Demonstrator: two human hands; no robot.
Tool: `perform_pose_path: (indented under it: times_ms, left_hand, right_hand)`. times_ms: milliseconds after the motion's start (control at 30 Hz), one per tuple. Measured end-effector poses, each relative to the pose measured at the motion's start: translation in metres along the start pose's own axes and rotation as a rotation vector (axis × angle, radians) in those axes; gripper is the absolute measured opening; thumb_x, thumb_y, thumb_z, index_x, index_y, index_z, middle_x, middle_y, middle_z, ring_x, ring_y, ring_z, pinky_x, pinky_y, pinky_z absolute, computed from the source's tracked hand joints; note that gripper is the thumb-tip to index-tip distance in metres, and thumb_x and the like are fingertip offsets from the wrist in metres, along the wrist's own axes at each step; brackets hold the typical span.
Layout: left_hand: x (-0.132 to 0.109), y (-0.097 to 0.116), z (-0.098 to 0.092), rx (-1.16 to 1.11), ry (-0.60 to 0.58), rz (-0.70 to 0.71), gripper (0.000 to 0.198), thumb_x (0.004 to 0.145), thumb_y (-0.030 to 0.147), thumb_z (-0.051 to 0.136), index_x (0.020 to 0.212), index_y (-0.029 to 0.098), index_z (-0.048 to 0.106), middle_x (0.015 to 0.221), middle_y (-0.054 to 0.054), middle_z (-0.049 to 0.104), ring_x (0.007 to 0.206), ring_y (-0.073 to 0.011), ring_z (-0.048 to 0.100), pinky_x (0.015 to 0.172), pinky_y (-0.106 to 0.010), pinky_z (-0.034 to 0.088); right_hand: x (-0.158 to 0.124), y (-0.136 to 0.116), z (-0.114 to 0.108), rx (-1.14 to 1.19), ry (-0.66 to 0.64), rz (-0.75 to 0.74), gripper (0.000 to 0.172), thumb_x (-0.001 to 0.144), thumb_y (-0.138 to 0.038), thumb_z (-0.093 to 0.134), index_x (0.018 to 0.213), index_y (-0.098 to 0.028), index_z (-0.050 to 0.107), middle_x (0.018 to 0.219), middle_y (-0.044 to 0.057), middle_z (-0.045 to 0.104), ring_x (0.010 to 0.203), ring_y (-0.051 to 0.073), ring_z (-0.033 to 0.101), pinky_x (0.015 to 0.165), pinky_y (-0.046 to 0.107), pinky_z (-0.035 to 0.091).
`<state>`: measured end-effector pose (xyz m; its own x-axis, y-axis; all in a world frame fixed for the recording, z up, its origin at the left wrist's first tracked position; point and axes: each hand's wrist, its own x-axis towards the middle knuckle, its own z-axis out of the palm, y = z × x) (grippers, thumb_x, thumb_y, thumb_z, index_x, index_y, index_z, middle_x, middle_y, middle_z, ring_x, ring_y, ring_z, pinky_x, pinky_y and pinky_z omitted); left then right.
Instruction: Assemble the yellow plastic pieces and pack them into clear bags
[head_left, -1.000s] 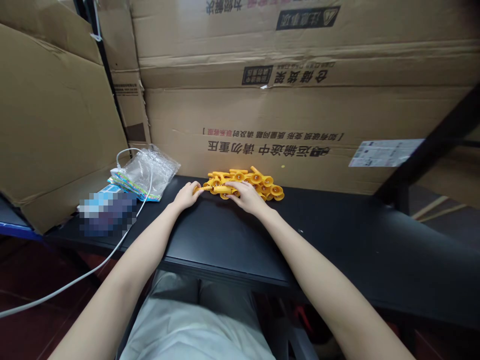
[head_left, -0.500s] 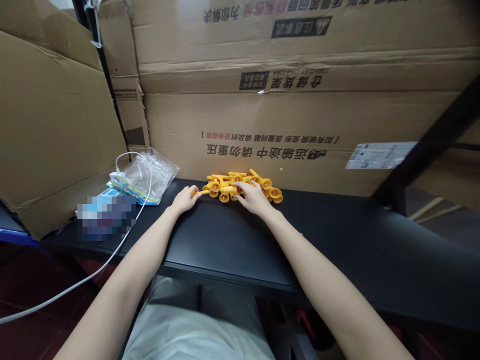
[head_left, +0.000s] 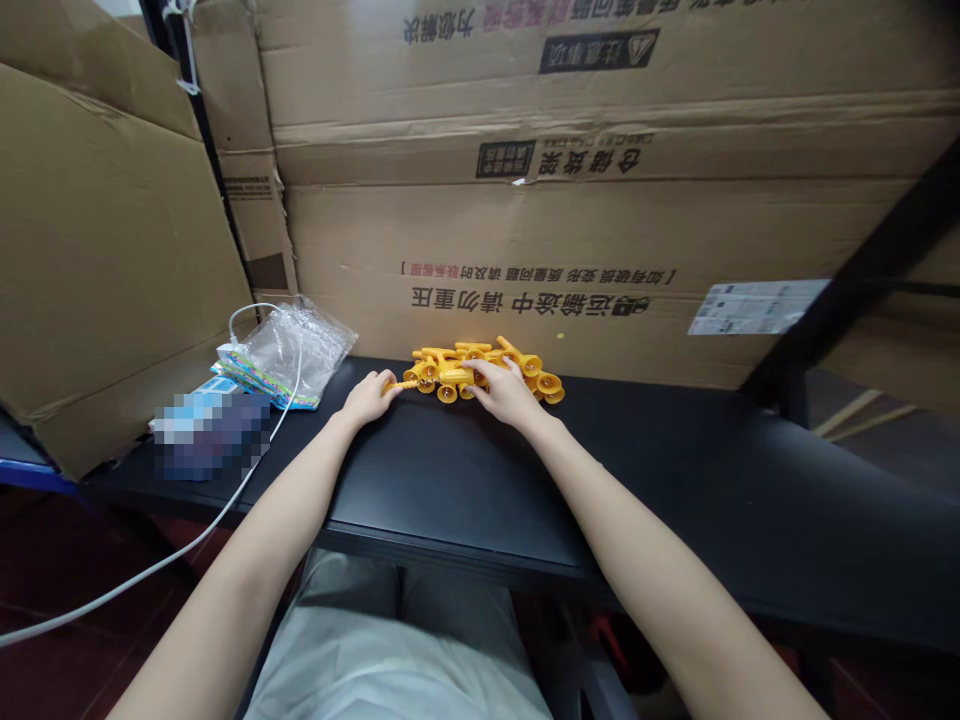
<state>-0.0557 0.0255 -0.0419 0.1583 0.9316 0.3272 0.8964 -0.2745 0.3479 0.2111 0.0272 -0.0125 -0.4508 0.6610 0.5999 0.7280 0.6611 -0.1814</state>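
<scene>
Near the back of the black tabletop, my left hand (head_left: 367, 398) is closed, its fingertips pinching a thin yellow ridged stick (head_left: 406, 385) that points right. My right hand (head_left: 504, 390) is closed round the right end of a short yellow barrel-like piece (head_left: 455, 376), thumb and fingers on either side. Between the two pieces shows a small thin metallic-looking bit (head_left: 429, 381), too small to make out. Behind and around my right hand lies a heap of yellow plastic pieces with flared, cup-like ends (head_left: 549, 384). My right hand covers some of them.
Cardboard sheets (head_left: 480, 230) stand behind the black table (head_left: 457, 480) and at its left. A clear plastic bag (head_left: 319, 340), colourful packets (head_left: 259, 375) and a blurred-out object (head_left: 214, 430) lie on the left. A white cable (head_left: 225, 510) hangs over the front edge.
Both hands hold the same yellow pieces in nearly the same place. The whole view has shifted very slightly.
</scene>
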Motion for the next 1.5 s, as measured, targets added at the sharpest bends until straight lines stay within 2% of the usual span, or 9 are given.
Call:
perform_pose_path:
  times_ms: [333, 500, 633, 800, 1033, 1133, 1233, 1367, 1500]
  left_hand:
    - [-0.001, 0.003, -0.002, -0.011, 0.011, -0.017, 0.023, 0.090, 0.039, 0.046, 0.103, 0.023, 0.057, 0.094, -0.005, 0.058, 0.085, -0.0182, 0.057, 0.080, -0.029, 0.045]
    - [-0.001, 0.003, -0.002, -0.021, 0.023, 0.007, 0.023, 0.089, 0.039, 0.047, 0.103, 0.023, 0.057, 0.094, -0.005, 0.059, 0.086, -0.0183, 0.058, 0.081, -0.029, 0.045]
    - [-0.002, 0.010, -0.003, -0.053, 0.023, 0.044, 0.023, 0.089, 0.038, 0.049, 0.103, 0.023, 0.058, 0.095, -0.006, 0.063, 0.088, -0.0192, 0.059, 0.082, -0.031, 0.045]
    - [-0.005, 0.018, -0.006, -0.112, -0.001, 0.110, 0.026, 0.088, 0.040, 0.049, 0.104, 0.023, 0.058, 0.091, -0.004, 0.067, 0.083, -0.0186, 0.061, 0.079, -0.029, 0.045]
    - [-0.007, 0.017, -0.009, -0.130, 0.018, 0.119, 0.026, 0.079, 0.039, 0.058, 0.099, 0.023, 0.057, 0.073, 0.002, 0.064, 0.067, -0.0149, 0.058, 0.063, -0.024, 0.040]
    - [-0.008, 0.019, -0.011, -0.181, 0.047, 0.108, 0.022, 0.078, 0.035, 0.057, 0.096, 0.023, 0.057, 0.063, 0.004, 0.060, 0.061, -0.0136, 0.055, 0.059, -0.023, 0.038]
    - [-0.008, 0.022, -0.013, -0.192, 0.087, 0.094, 0.020, 0.077, 0.034, 0.058, 0.093, 0.023, 0.058, 0.063, 0.004, 0.060, 0.061, -0.0133, 0.055, 0.058, -0.022, 0.037]
    - [-0.007, 0.024, -0.014, -0.172, 0.118, 0.068, 0.020, 0.075, 0.033, 0.058, 0.093, 0.023, 0.058, 0.067, 0.002, 0.062, 0.062, -0.0137, 0.055, 0.060, -0.023, 0.038]
    - [-0.008, 0.024, -0.016, -0.172, 0.141, 0.083, 0.019, 0.075, 0.032, 0.059, 0.092, 0.022, 0.059, 0.067, 0.002, 0.062, 0.062, -0.0134, 0.055, 0.059, -0.023, 0.037]
  right_hand:
    - [0.000, 0.003, -0.001, -0.022, 0.001, 0.003, 0.036, 0.078, -0.016, 0.054, 0.112, -0.026, 0.057, 0.115, 0.008, 0.067, 0.107, 0.029, 0.061, 0.102, 0.066, 0.023]
    - [0.000, 0.000, 0.002, -0.009, -0.013, 0.004, 0.036, 0.078, -0.014, 0.055, 0.113, -0.023, 0.058, 0.116, 0.009, 0.066, 0.109, 0.028, 0.060, 0.104, 0.063, 0.024]
    - [0.000, -0.006, 0.004, 0.031, -0.024, -0.035, 0.035, 0.079, -0.015, 0.058, 0.113, -0.022, 0.059, 0.116, 0.009, 0.066, 0.110, 0.027, 0.060, 0.102, 0.058, 0.033]
    - [0.000, -0.011, 0.004, 0.119, -0.059, -0.092, 0.035, 0.080, -0.015, 0.058, 0.115, -0.020, 0.060, 0.116, 0.011, 0.065, 0.105, 0.025, 0.062, 0.093, 0.046, 0.047]
    - [0.000, -0.018, -0.001, 0.263, -0.159, 0.029, 0.032, 0.087, -0.027, 0.056, 0.117, -0.017, 0.059, 0.105, 0.011, 0.069, 0.083, 0.022, 0.068, 0.080, 0.041, 0.053]
    - [0.001, -0.022, -0.002, 0.382, -0.163, 0.133, 0.031, 0.092, -0.032, 0.046, 0.117, -0.017, 0.058, 0.087, 0.008, 0.071, 0.071, 0.020, 0.068, 0.075, 0.039, 0.055]
    - [0.002, -0.024, -0.003, 0.461, -0.148, 0.211, 0.031, 0.094, -0.034, 0.042, 0.115, -0.017, 0.057, 0.073, 0.004, 0.069, 0.066, 0.020, 0.068, 0.077, 0.041, 0.054]
    - [0.002, -0.021, -0.002, 0.636, -0.175, 0.229, 0.032, 0.088, -0.032, 0.054, 0.116, -0.018, 0.049, 0.080, 0.005, 0.069, 0.072, 0.020, 0.069, 0.080, 0.042, 0.054]
    - [0.002, -0.019, -0.003, 0.818, -0.193, 0.244, 0.033, 0.078, -0.029, 0.067, 0.103, -0.020, 0.047, 0.083, 0.005, 0.070, 0.074, 0.020, 0.070, 0.079, 0.040, 0.055]
